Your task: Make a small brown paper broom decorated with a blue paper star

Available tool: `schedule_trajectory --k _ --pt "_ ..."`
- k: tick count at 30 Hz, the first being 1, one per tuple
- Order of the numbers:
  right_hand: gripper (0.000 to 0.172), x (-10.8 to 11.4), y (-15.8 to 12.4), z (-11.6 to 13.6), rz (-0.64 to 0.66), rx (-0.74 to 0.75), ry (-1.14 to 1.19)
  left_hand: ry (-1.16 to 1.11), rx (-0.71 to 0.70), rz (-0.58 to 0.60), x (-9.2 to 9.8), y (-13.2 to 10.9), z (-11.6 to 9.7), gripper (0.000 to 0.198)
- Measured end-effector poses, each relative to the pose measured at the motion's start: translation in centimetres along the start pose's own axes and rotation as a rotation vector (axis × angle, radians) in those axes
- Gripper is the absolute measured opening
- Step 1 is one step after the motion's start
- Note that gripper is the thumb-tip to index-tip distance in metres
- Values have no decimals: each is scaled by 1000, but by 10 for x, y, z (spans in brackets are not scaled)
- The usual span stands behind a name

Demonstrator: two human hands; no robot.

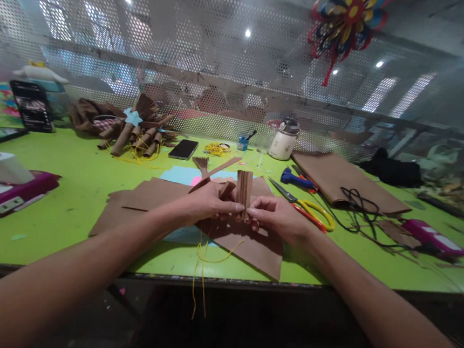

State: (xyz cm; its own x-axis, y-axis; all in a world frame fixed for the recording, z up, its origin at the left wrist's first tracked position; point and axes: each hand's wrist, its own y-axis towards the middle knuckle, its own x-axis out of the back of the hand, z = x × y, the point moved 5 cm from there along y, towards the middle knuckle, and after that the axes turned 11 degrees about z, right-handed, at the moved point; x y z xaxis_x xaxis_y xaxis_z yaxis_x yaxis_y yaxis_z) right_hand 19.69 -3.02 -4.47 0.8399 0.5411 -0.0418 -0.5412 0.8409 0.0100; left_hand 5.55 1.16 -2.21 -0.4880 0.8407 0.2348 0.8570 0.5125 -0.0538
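Between both hands, a pleated strip of brown paper (244, 187) stands upright, its folds pinched near the bottom. My left hand (209, 200) is closed on its left side, with another piece of brown paper (226, 190) showing between thumb and fingers. From the right, my right hand (273, 214) pinches the strip's lower edge with thumb and forefinger. Beneath the hands lie flat sheets of brown paper (255, 252) over light blue paper (175, 174). A yellow string (204, 261) hangs down from near my left hand past the table edge. A fanned paper piece (201, 163) lies just beyond.
Yellow-and-red-handled scissors (314, 211) and a blue glue gun (298, 179) lie to the right, beside folded brown paper (348, 184) and a black cable (359, 207). Behind are a phone (184, 149), a white bottle (283, 140) and bundled paper rolls (123, 138). A purple power strip (11, 195) sits left.
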Motion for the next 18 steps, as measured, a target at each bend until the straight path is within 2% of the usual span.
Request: schedule_trajectory --k 11,18 --pt "20 0 2 -3 -5 -3 -22 39 13 -8 3 0 4 28" --pt "19 1 2 -5 0 17 -12 17 -38 19 1 0 2 33"
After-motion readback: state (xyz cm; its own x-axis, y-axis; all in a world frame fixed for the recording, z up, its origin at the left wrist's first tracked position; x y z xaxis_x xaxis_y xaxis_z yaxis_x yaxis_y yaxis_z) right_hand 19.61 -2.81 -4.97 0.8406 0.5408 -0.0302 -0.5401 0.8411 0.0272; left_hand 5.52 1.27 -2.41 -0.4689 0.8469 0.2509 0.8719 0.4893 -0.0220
